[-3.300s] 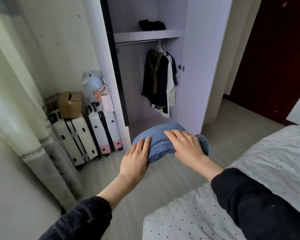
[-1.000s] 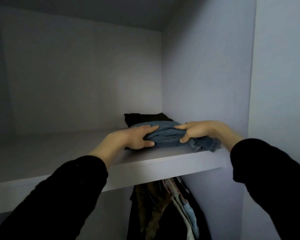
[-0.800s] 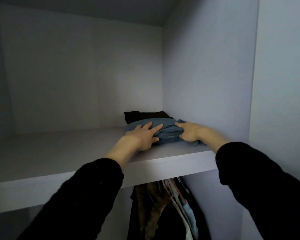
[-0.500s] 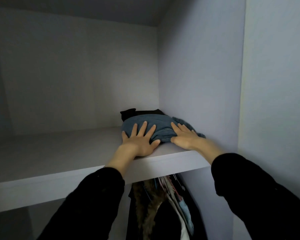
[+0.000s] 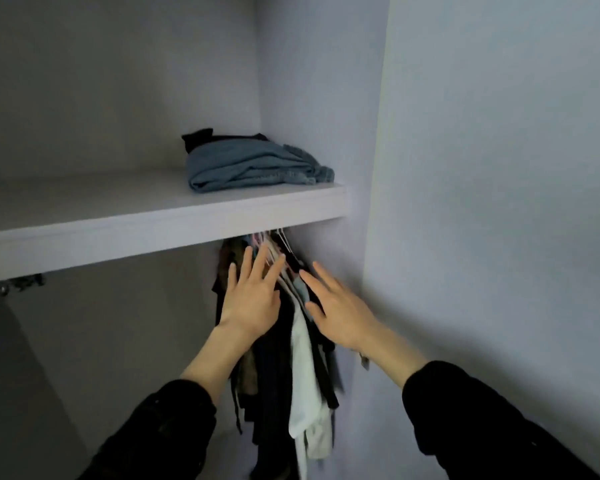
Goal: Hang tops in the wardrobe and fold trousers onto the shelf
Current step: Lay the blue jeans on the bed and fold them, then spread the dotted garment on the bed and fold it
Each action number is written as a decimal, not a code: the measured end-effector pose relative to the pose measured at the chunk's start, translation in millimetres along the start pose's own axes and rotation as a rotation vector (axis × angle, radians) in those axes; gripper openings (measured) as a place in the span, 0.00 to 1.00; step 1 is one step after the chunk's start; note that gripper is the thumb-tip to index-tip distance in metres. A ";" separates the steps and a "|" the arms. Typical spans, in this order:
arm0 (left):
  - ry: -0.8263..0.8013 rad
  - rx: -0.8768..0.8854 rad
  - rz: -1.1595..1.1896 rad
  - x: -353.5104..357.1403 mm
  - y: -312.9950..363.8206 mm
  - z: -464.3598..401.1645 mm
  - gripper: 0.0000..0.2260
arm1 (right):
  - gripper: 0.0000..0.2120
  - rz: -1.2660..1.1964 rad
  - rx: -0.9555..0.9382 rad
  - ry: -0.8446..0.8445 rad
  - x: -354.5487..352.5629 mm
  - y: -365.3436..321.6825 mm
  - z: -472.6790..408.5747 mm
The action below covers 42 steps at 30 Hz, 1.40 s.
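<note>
Now clear of the folded jeans point(image 5: 253, 166) up on the shelf point(image 5: 160, 220) — left hand point(image 5: 252, 299) and right hand point(image 5: 336, 311) splayed, empty, below and in front, left slightly nearer.

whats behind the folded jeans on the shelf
A dark folded garment lies behind the folded jeans on the shelf, against the back wall. Only its top edge shows; the jeans cover the rest, so what kind of garment it is cannot be told.

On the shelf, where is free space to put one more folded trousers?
Free: the shelf left of the folded jeans, reaching the back wall. Crowded: the right corner, where the jeans sit against a black garment and the side wall.
</note>
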<state>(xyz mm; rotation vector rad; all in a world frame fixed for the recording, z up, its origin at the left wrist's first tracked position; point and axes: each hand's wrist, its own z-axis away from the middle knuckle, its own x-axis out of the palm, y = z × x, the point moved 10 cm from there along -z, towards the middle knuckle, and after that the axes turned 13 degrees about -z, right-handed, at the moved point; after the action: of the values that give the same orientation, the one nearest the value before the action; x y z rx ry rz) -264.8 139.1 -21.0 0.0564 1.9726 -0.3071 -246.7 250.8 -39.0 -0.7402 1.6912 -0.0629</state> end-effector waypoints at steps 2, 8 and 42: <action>-0.090 0.024 0.094 26.7 16.5 24.1 0.27 | 0.26 -0.024 0.075 -0.043 31.4 19.1 39.2; -0.278 0.355 0.362 90.3 102.5 144.8 0.25 | 0.25 -0.068 0.432 -0.141 107.4 67.6 183.6; -0.653 1.870 0.590 -154.5 395.6 934.3 0.20 | 0.22 -0.171 1.831 1.077 140.7 -357.4 1076.9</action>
<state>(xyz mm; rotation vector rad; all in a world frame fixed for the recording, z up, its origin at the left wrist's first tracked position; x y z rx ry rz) 704.4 311.9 -311.1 1.4446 0.4134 -1.4057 866.2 269.1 -300.9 0.7215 1.6072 -2.0773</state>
